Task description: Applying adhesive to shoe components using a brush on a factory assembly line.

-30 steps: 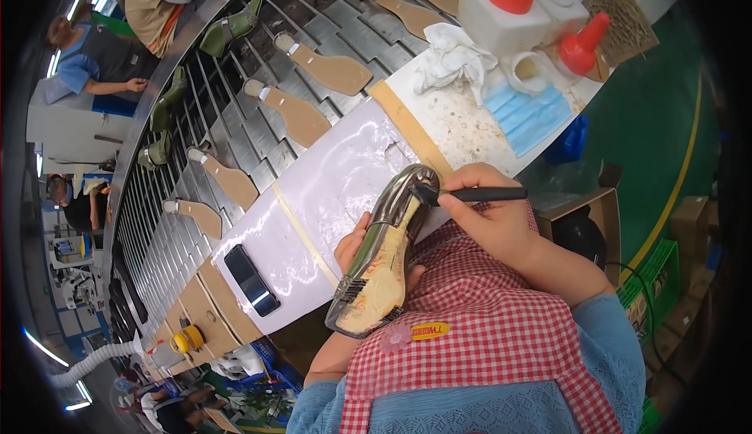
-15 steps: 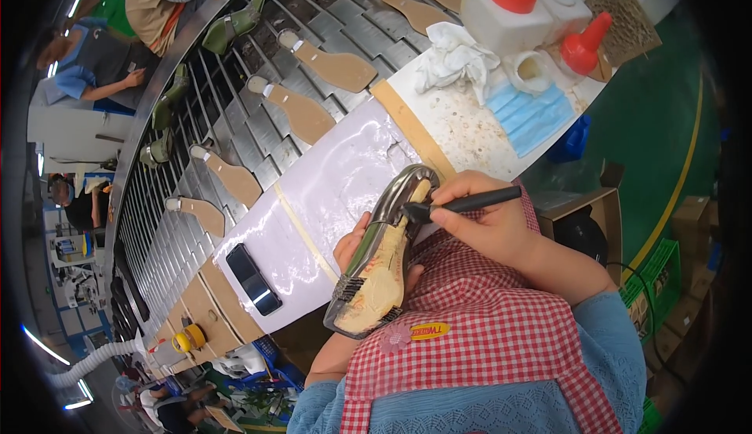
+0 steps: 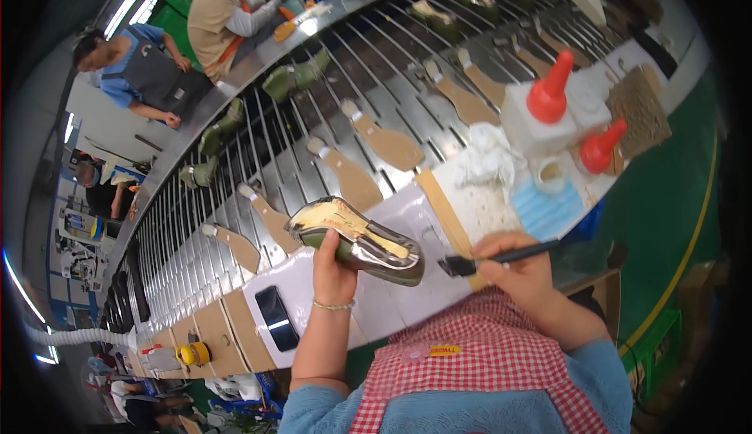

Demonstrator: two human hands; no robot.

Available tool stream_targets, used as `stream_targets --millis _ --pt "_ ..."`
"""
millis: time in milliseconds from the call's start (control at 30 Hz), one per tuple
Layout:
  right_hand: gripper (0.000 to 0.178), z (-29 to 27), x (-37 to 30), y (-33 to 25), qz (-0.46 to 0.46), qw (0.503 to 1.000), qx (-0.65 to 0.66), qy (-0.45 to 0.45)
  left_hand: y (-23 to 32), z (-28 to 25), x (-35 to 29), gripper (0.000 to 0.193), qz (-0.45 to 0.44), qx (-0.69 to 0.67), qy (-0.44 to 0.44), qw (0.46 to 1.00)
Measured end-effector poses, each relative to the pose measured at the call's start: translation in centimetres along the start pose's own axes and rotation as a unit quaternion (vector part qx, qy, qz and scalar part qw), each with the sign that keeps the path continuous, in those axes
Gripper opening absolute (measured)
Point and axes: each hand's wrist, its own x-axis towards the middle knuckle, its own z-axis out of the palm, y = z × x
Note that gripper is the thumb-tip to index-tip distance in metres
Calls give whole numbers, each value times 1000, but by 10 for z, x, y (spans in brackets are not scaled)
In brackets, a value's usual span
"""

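My left hand (image 3: 333, 271) is closed around a dark green shoe upper (image 3: 372, 258) with shiny edges, held up over the worktable. Its underside, with a pale yellowish middle, faces up, toe toward the right. My right hand (image 3: 511, 268) grips the black handle of a flat brush (image 3: 457, 266). The brush's dark bristles point left, a short way from the shoe and not touching it. Below both lies a white, glossy table sheet (image 3: 384, 305). Near the brush, an open white jar (image 3: 550, 174) stands on the stained board.
A phone (image 3: 276, 318) lies left of my hands. White bottles with red nozzles (image 3: 551, 93), a crumpled white cloth (image 3: 489, 160) and a blue mask (image 3: 544, 205) sit at right. Brown soles (image 3: 388, 142) and green shoe uppers (image 3: 294, 77) ride the slatted conveyor. Two people (image 3: 160, 74) stand beyond it.
The shoe has turned and moved up, away from my body, toward the conveyor. The brush has come off the shoe and is now to its right. My view has shifted left.
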Motion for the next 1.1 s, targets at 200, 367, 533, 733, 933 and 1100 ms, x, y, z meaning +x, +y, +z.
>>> stream_targets --millis 200,367,533,733,933,1100 --pt "13 -16 25 0 18 999 47 -7 63 64 125 45 86 4 -101 991" --pt "15 -29 54 2 59 996 69 -1 78 122 273 48 125 69 -170 975" --pt "17 -43 81 13 93 992 86 11 53 129 406 49 89 159 -176 967" --pt "18 -42 101 16 125 987 92 33 18 99 505 56 87 183 -90 975" --pt "20 -34 119 21 151 983 87 52 58 72 519 41 267 732 16 627" --pt "21 -26 130 23 161 982 85 50 116 30 518 68 263 924 119 251"
